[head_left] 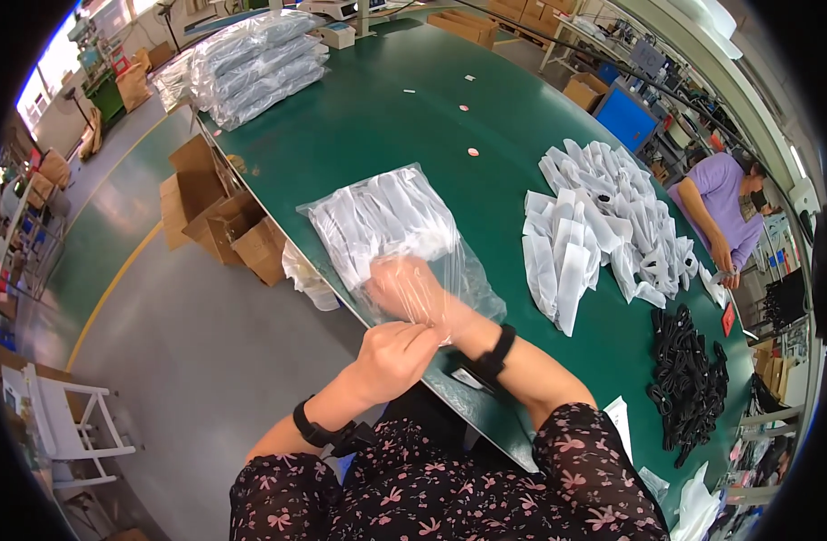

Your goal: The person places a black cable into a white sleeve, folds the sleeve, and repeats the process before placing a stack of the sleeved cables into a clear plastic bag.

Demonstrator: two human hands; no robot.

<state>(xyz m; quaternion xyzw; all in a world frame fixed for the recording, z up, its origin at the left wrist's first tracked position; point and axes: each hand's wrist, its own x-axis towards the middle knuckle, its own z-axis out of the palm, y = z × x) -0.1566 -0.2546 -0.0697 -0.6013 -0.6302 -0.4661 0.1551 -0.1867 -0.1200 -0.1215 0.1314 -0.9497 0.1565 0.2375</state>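
A large clear plastic bag [472, 270] lies at the table's near-left edge, with several white sleeve-like packets [386, 212] side by side inside it. My left hand [397, 359] is closed in a pinch on the bag's mouth edge. Through that mouth reaches my right hand [411, 287], inside the bag against the near end of the packets. Film and blur cover its fingers, so whether it grips a packet is unclear. Each wrist wears a black band.
Loose white packets [603, 225] form a heap on the green table [359, 99], above a pile of black cables [688, 379]. Filled bags [255, 68] are stacked at the far left. Open cardboard boxes [206, 212] stand beside the table. A person in purple [724, 203] works at the right edge.
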